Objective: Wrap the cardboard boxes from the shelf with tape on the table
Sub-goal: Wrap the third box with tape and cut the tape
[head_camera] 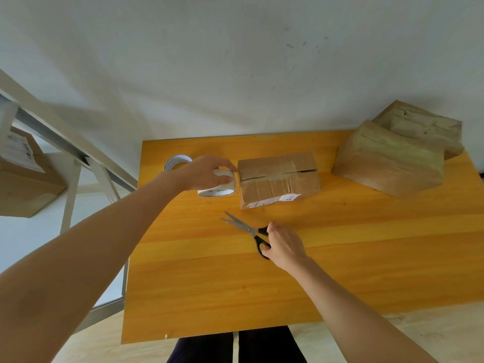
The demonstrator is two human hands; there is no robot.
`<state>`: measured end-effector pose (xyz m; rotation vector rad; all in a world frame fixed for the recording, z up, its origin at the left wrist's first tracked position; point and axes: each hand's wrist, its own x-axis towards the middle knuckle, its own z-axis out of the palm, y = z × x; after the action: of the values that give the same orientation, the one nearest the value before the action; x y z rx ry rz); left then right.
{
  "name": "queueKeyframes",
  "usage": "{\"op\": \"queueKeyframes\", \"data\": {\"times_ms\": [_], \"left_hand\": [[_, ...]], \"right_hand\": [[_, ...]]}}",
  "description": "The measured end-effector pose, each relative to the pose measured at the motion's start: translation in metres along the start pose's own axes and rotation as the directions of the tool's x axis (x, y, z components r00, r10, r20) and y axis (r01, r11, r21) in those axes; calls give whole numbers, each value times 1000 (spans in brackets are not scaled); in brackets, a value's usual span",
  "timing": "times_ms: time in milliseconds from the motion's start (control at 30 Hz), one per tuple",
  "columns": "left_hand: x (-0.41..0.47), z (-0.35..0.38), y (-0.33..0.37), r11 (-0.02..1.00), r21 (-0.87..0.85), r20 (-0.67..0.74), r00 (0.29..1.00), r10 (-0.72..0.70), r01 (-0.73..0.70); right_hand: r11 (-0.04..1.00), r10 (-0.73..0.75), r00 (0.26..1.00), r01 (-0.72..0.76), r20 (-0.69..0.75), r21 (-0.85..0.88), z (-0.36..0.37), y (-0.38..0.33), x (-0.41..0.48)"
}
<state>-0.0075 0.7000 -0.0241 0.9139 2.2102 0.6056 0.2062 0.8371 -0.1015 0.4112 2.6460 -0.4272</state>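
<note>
Tape roll [217, 191] ("MADE IN CHINA") in left hand's [207, 171] grip, scissors [239, 224] in right hand's [284, 244].

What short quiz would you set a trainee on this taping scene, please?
1. True or false: the left hand holds a tape roll against the left end of the box.
2. What does the right hand grip? A) scissors B) a knife C) a marker
3. How many tape rolls are in view?

Key:
1. True.
2. A; the fingers curl over the black handles, and the blades are open.
3. Two: the held one and a spare roll behind it.
</note>
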Motion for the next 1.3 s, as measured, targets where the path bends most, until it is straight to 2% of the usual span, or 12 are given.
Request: {"op": "queueKeyframes", "data": {"times_ms": [33,100,167,233,367,533,933,1300], "left_hand": [[0,-1,1,1000,8,0,1000,-8,8],[0,-2,4,1000,18,2,1000,-14,14],[0,-3,8,1000,24,5,1000,-8,8],[0,-4,9,1000,26,12,1000,-4,4],[0,-7,11,999,39,21,1000,-6,5],[0,-7,14,999,35,1,1000,-14,14],[2,-2,15,995,19,-41,995,-96,97],[3,1,10,994,19,-55,993,-107,108]], "right_hand": [[990,19,999,-23,27,141,0,1,-5],[903,52,994,-90,100,421,-3,1,-16],[750,69,980,-173,185,639,-8,-5,-24],[588,37,970,-215,240,779,-14,-14,-29],[431,-26,972,-200,234,880,-22,-28,-29],[314,-35,975,-197,219,929,-28,-42,-22],[277,45,970,-244,241,930,-47,-57,4],[273,120,982,-177,149,946,-49,-54,4]]}}
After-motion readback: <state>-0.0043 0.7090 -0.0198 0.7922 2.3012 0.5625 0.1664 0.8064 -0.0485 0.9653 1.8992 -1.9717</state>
